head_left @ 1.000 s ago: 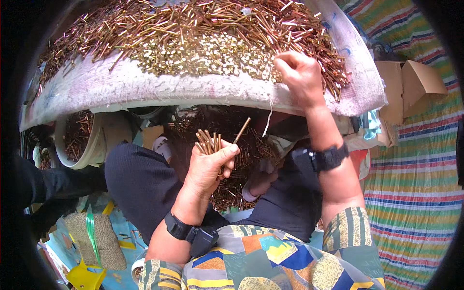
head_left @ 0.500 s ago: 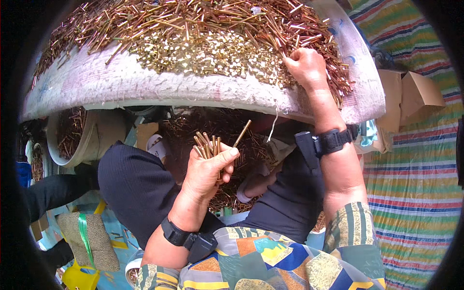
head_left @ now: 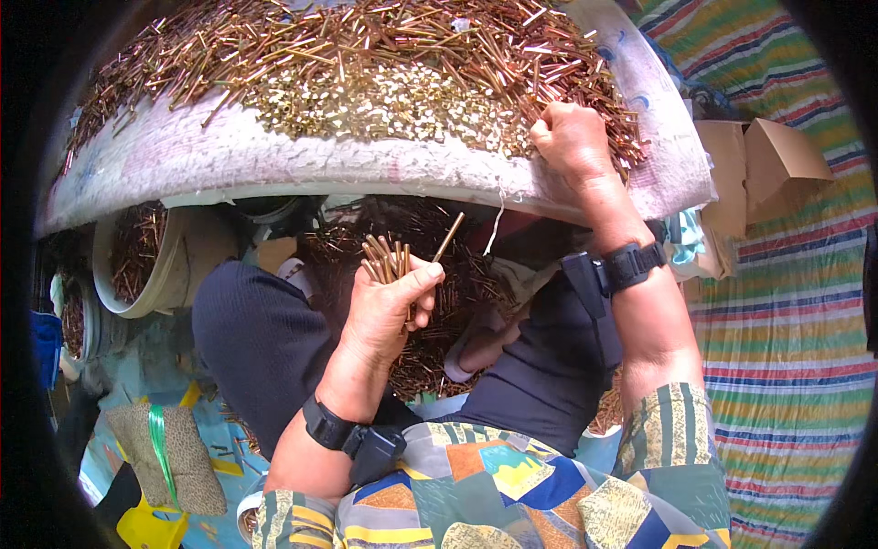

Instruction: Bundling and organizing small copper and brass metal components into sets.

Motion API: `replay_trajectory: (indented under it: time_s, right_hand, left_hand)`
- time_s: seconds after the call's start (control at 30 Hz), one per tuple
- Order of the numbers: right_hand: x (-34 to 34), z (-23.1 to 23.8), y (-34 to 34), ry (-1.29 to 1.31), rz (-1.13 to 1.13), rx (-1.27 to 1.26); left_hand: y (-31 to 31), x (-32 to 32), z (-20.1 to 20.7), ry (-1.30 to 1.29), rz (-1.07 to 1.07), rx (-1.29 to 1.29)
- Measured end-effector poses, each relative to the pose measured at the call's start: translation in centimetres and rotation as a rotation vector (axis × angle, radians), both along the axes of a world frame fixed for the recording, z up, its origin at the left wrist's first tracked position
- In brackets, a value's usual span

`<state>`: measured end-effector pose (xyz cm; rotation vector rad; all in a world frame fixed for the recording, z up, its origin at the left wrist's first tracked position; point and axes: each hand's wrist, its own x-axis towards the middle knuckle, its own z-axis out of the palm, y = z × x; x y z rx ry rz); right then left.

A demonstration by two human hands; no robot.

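Observation:
My left hand is closed around a bundle of slim brass-coloured metal rods, held over my lap. One longer-looking rod sticks up apart from the bundle, between thumb and forefinger. At the front right of the padded table, my right hand is closed, fingertips down at the edge of a heap of small gold-coloured metal pieces. Its fingers hide whatever they may pinch. Behind and beside it spreads a big pile of coppery rods.
The table's pale cloth-covered edge runs across in front of me, a white string hanging from it. More rods lie below between my legs. A tipped white bucket of rods stands left, a cardboard box right.
My right hand has come slightly toward me, to the near edge of the small pieces. The left hand keeps its bundle almost in place. The view has shifted a little.

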<state>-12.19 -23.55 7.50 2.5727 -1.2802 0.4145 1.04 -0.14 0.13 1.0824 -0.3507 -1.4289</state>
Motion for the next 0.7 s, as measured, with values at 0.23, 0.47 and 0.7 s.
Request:
replay_trajectory:
  time_s: [0.23, 0.47, 0.7]
  right_hand:
    - [-2.8, 0.4, 6.6, -1.117, 0.221, 0.973]
    - [-1.8, -3.2, 11.3, -1.382, 0.333, 1.125]
    - [-1.6, -3.2, 11.8, -1.382, 0.355, 1.148]
  left_hand:
    - [-0.4, -0.5, 0.5, -0.024, -0.023, -0.034]
    - [-0.5, -1.0, 0.3, -0.04, -0.08, -0.061]
    - [-0.3, -1.3, 0.5, -0.096, -0.072, -0.093]
